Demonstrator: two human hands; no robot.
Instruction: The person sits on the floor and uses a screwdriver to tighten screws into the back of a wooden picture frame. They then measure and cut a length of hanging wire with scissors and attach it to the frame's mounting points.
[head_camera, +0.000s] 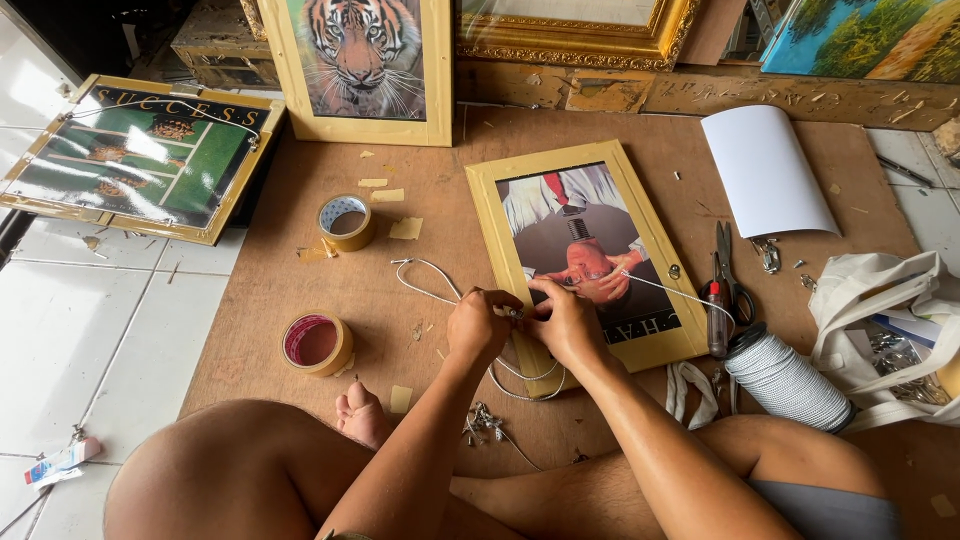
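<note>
A small gold-framed picture (640, 240) lies flat on the brown board (430, 170) in front of me. My left hand (478, 322) and my right hand (567, 322) meet at the frame's near left edge, both pinching a thin white cord (425, 283). The cord loops out to the left and below my hands. Another strand runs right across the picture toward a spool of white cord (785, 380). What sits between my fingertips is too small to make out.
Two rolls of tape (346, 221) (316, 343) lie to the left. Scissors (730, 270), a red-tipped tool (716, 318) and a curled white sheet (765, 170) lie right, beside a cloth bag (880, 300). Small metal hooks (482, 420) rest near my knees. Framed pictures (140, 155) (362, 60) stand behind.
</note>
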